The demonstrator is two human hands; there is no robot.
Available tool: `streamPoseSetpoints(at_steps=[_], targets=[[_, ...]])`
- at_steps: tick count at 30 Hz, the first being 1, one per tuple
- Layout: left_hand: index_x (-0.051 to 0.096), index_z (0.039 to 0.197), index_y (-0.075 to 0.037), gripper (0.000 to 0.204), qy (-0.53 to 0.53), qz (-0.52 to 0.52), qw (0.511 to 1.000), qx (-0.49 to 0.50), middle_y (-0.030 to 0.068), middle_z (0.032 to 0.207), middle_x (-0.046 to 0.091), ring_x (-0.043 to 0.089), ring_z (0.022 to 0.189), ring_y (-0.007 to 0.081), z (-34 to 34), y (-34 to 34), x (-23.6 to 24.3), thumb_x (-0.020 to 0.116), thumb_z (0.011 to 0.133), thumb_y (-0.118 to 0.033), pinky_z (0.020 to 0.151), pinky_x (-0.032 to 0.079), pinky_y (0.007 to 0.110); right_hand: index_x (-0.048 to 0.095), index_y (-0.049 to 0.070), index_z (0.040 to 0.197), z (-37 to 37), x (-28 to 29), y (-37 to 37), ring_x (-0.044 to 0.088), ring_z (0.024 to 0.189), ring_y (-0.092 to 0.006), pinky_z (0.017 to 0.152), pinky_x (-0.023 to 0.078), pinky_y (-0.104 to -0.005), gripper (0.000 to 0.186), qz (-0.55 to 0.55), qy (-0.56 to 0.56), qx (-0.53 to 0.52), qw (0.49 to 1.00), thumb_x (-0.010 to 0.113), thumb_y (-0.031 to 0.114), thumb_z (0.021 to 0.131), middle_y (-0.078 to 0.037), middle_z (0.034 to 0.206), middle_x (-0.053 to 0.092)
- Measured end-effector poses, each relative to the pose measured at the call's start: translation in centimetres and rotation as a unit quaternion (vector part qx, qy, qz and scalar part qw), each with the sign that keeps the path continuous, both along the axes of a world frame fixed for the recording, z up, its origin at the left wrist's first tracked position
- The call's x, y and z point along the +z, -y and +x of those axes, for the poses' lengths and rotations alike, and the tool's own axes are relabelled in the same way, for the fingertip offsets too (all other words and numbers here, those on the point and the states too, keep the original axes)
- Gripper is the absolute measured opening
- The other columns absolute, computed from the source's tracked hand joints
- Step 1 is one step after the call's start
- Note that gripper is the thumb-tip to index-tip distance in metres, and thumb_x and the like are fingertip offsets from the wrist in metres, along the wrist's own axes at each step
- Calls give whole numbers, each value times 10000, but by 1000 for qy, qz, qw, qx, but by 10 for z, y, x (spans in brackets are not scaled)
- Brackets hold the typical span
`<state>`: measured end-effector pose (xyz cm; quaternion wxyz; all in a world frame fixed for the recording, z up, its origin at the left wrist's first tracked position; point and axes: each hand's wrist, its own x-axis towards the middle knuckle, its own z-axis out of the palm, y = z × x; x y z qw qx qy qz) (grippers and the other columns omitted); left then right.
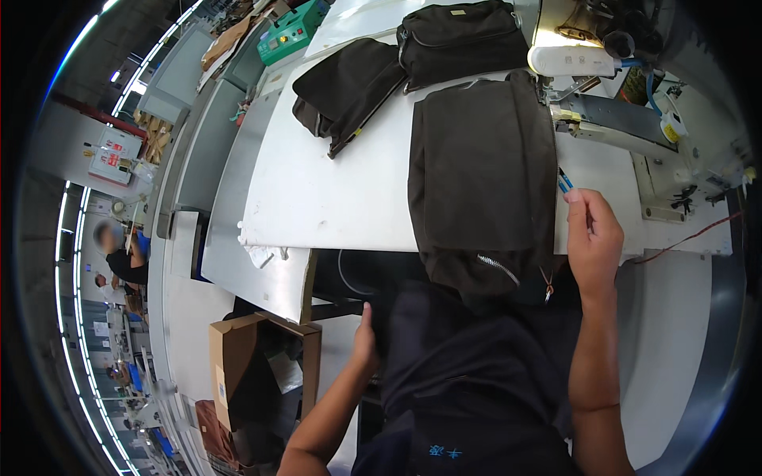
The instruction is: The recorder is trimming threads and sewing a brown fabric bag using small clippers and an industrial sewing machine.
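My right hand point(595, 234) is closed in a pinch on a slim blue two-pronged tool point(565, 181) with dark tips, its exact kind too small to tell. The tool points away from me, just right of a dark brown fabric bag point(484, 166). That bag lies flat on the white table, its near end with a curved silver zipper point(498, 268) hanging over the front edge toward my lap. My left hand point(365, 341) is low, left of my lap and below the table edge, thumb stretched out and no object visible in it. Its other fingers are mostly hidden.
Two more dark bags point(349, 91) point(464, 44) lie farther back on the white table point(341, 190). A sewing machine point(611, 119) with a lit lamp stands at right. An open cardboard box point(230, 373) sits at lower left. A green control box point(292, 33) is far left; people work beyond.
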<state>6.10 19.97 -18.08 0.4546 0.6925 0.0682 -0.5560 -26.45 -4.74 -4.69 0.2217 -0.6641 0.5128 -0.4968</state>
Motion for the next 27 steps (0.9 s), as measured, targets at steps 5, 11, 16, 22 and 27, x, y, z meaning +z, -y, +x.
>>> streamPoseSetpoints(at_steps=[5, 11, 16, 22, 27], targets=[[605, 1382, -12, 493, 175, -128, 934, -283, 58, 1213, 668, 615, 1143, 141, -27, -29, 52, 739, 1006, -301, 989, 492, 317, 705, -12, 978, 0, 30, -32, 513, 653, -43, 594, 427, -250, 177, 1, 92, 11, 996, 608, 107, 1066, 1, 793, 647], [676, 1156, 27, 454, 374, -143, 692, -600, 199, 1074, 652, 682, 959, 364, -18, -22, 44, 860, 849, -253, 803, 569, 403, 733, -3, 968, 19, 76, -72, 639, 637, -220, 558, 480, -318, 86, -91, 133, 376, 913, 736, 63, 913, -58, 763, 660], [679, 1142, -5, 327, 501, -82, 634, -583, 196, 1124, 676, 710, 891, 352, -41, 23, 114, 812, 897, -177, 776, 572, 420, 700, 15, 1065, 59, 95, -109, 584, 694, -190, 597, 487, -352, 171, -230, 294, 400, 837, 677, 70, 905, -46, 883, 611], [676, 1048, 34, 163, 536, -388, 602, -447, 150, 1028, 689, 654, 766, 186, -111, 109, 175, 736, 900, 70, 669, 545, 264, 751, 11, 1062, 37, 101, -121, 545, 661, -176, 581, 430, -310, 206, -283, 355, 296, 841, 649, 157, 959, -85, 976, 670], [698, 1000, 0, 149, 552, -468, 588, -361, 106, 971, 705, 608, 772, 155, -138, 166, 196, 774, 878, 41, 653, 469, 257, 725, 48, 889, -50, 118, -78, 706, 735, -228, 683, 570, -375, 89, 46, -45, 532, 845, 648, 4, 892, -70, 768, 705]])
